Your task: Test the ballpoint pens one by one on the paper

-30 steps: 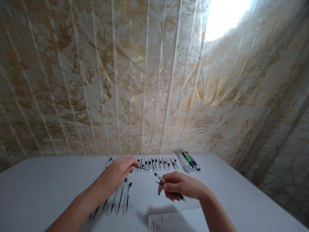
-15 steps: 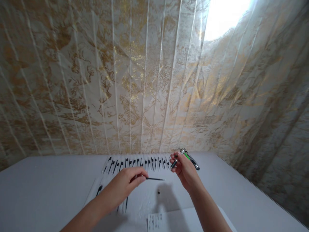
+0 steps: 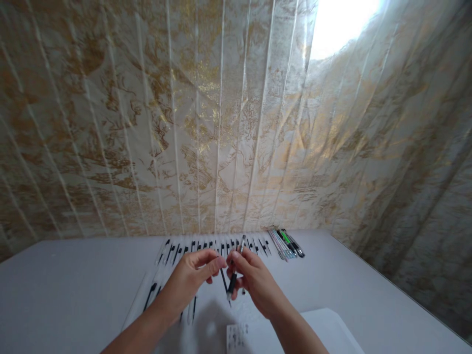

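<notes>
In the middle of the view, my left hand (image 3: 202, 268) pinches a thin dark pen refill (image 3: 224, 281) that points down with its tip at the bottom. Close beside it on the right, my right hand (image 3: 252, 278) is closed on a pen (image 3: 232, 284) with a black grip and a clear barrel, tilted with its upper end to the back. The refill and the pen nearly meet at their lower ends; whether they touch I cannot tell. Behind the hands lies a row of clear sleeves with black pen parts (image 3: 173, 253).
Several pens (image 3: 289, 244), one green, lie at the back right of the white table (image 3: 368, 290). More black parts (image 3: 149, 296) lie at the front left. A paper with writing (image 3: 237, 338) and a white tray-like sheet (image 3: 324, 329) are near the front edge.
Both hands have come together at the centre. My right hand has moved left and forward from the pen group with its pen. The refill in my left hand has turned from level to pointing down.
</notes>
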`<state>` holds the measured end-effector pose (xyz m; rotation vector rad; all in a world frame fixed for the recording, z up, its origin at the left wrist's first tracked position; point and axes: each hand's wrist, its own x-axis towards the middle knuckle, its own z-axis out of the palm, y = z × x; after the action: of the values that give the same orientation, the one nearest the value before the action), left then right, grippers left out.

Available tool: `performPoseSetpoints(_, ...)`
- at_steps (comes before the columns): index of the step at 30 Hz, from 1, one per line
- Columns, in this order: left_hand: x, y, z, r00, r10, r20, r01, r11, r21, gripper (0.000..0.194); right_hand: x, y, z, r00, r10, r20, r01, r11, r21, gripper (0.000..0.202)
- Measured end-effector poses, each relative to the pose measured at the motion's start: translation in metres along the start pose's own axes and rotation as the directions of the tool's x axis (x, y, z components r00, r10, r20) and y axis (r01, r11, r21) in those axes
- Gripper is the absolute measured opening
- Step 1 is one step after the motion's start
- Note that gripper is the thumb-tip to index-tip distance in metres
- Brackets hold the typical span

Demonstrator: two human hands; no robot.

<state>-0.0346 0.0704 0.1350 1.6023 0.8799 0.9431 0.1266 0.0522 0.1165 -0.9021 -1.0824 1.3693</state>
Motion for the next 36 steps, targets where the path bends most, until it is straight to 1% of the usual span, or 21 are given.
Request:
performPoseSetpoints(1, 0.0, -0.001, 0.001, 0.999, -0.002, 0.035, 0.0, 0.999, 0.038, 0.04, 0.001, -0.003, -0.002, 0.996, -0.051, -0.072, 0.053, 0.998, 0.032, 0.041)
performPoseSetpoints(2, -0.001, -0.002, 0.002, 0.995, -0.014, 0.102, 0.007, 0.998, 0.067, 0.044, 0.003, -0.006, -0.005, 0.984, -0.1, -0.148, 0.11, 0.992, 0.064, 0.041)
performPoseSetpoints(4, -0.003, -0.005, 0.005, 0.962, -0.048, 0.268, 0.023, 0.995, 0.097, 0.048, 0.006, -0.012, -0.012, 0.952, -0.157, -0.265, 0.193, 0.975, 0.115, 0.039)
performPoseSetpoints(5, -0.005, -0.006, 0.007, 0.941, -0.057, 0.333, 0.023, 0.994, 0.103, 0.048, 0.008, -0.014, -0.015, 0.941, -0.161, -0.297, 0.208, 0.969, 0.133, 0.039)
performPoseSetpoints(6, -0.007, -0.006, 0.01, 0.925, -0.056, 0.375, 0.017, 0.994, 0.106, 0.049, 0.009, -0.016, -0.018, 0.936, -0.156, -0.314, 0.21, 0.966, 0.148, 0.039)
performPoseSetpoints(8, -0.011, -0.006, 0.014, 0.914, -0.041, 0.405, -0.002, 0.994, 0.105, 0.05, 0.01, -0.017, -0.02, 0.935, -0.136, -0.327, 0.199, 0.965, 0.168, 0.04)
performPoseSetpoints(11, -0.014, -0.004, 0.017, 0.913, -0.032, 0.406, -0.012, 0.994, 0.105, 0.05, 0.01, -0.015, -0.02, 0.941, -0.118, -0.317, 0.184, 0.965, 0.188, 0.041)
performPoseSetpoints(16, -0.014, -0.002, 0.016, 0.909, -0.046, 0.413, 0.006, 0.995, 0.095, 0.049, 0.009, -0.013, -0.019, 0.958, -0.089, -0.274, 0.156, 0.96, 0.233, 0.039)
performPoseSetpoints(21, -0.014, -0.002, 0.018, 0.911, -0.059, 0.409, 0.036, 0.997, 0.062, 0.047, 0.01, -0.014, -0.023, 0.984, -0.028, -0.178, 0.082, 0.95, 0.302, 0.041)
performPoseSetpoints(24, -0.016, 0.001, 0.021, 0.921, -0.093, 0.378, 0.089, 0.996, 0.027, 0.048, 0.009, -0.01, -0.02, 0.986, -0.015, -0.164, 0.067, 0.946, 0.317, 0.041)
performPoseSetpoints(27, -0.015, 0.003, 0.022, 0.934, -0.137, 0.329, 0.155, 0.987, -0.029, 0.05, 0.007, 0.0, -0.009, 0.988, -0.02, -0.156, 0.069, 0.947, 0.315, 0.037)
performPoseSetpoints(29, -0.013, 0.002, 0.021, 0.945, -0.162, 0.285, 0.188, 0.98, -0.068, 0.052, 0.006, 0.009, -0.001, 0.991, -0.001, -0.133, 0.05, 0.928, 0.37, 0.034)
performPoseSetpoints(31, -0.009, -0.003, 0.018, 0.955, -0.176, 0.238, 0.204, 0.974, -0.099, 0.056, 0.009, 0.015, 0.002, 0.989, 0.034, -0.141, 0.038, 0.877, 0.479, 0.031)
performPoseSetpoints(33, -0.005, -0.012, 0.017, 0.973, -0.155, 0.174, 0.17, 0.982, -0.078, 0.059, 0.014, 0.016, -0.004, 0.978, 0.06, -0.2, 0.067, 0.816, 0.574, 0.026)
performPoseSetpoints(34, -0.003, -0.019, 0.018, 0.983, -0.123, 0.138, 0.127, 0.992, -0.022, 0.056, 0.016, 0.014, -0.01, 0.969, 0.064, -0.237, 0.094, 0.796, 0.597, 0.024)
performPoseSetpoints(35, -0.001, -0.028, 0.019, 0.993, -0.065, 0.102, 0.058, 0.995, 0.076, 0.049, 0.018, 0.01, -0.017, 0.962, 0.057, -0.267, 0.121, 0.788, 0.604, 0.022)
performPoseSetpoints(36, 0.001, -0.037, 0.022, 0.995, 0.014, 0.095, -0.034, 0.976, 0.216, 0.035, 0.02, 0.006, -0.025, 0.957, 0.045, -0.287, 0.144, 0.786, 0.601, 0.021)
